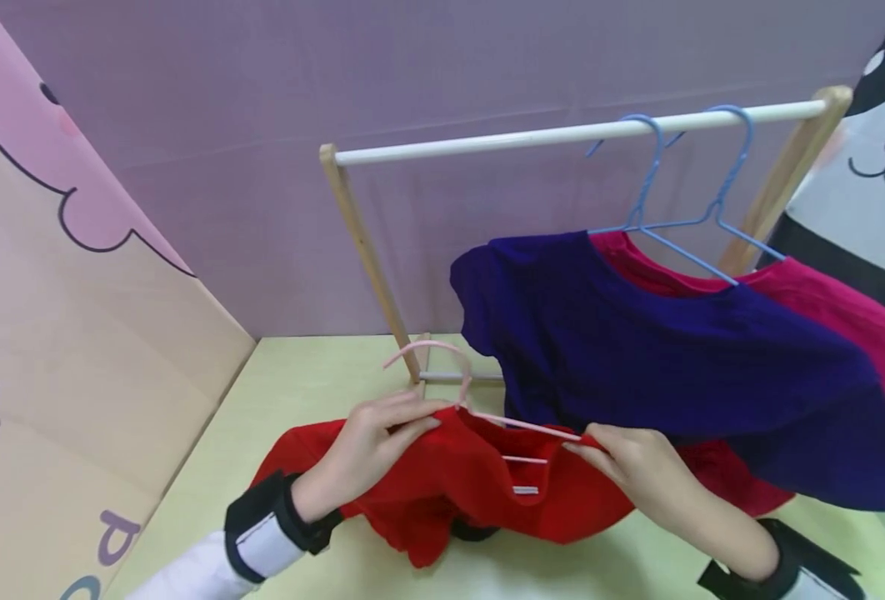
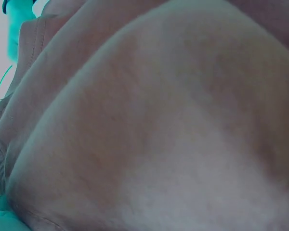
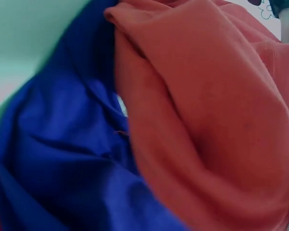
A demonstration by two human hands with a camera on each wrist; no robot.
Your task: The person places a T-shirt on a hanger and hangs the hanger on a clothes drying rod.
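A red short-sleeved shirt (image 1: 450, 483) is held up in front of me, its neckline facing up. Inside it is a pink hanger (image 1: 528, 427), with its hook rising bare above the collar. My left hand (image 1: 371, 446) pinches the collar cloth beside the base of the hook. At the other side of the neckline, my right hand (image 1: 633, 462) pinches the shirt's edge together with the hanger's arm. Folds of the shirt's cloth (image 2: 111, 125) fill the left wrist view. In the right wrist view the red cloth (image 3: 207, 110) hangs next to blue cloth (image 3: 67, 139).
Behind stands a rack with a white rail (image 1: 480, 143) and wooden posts (image 1: 371, 258). A navy shirt (image 1: 637, 350) and a magenta shirt (image 1: 855, 312) hang on blue hangers at its right. Printed panels border the pale yellow table (image 1: 285, 375).
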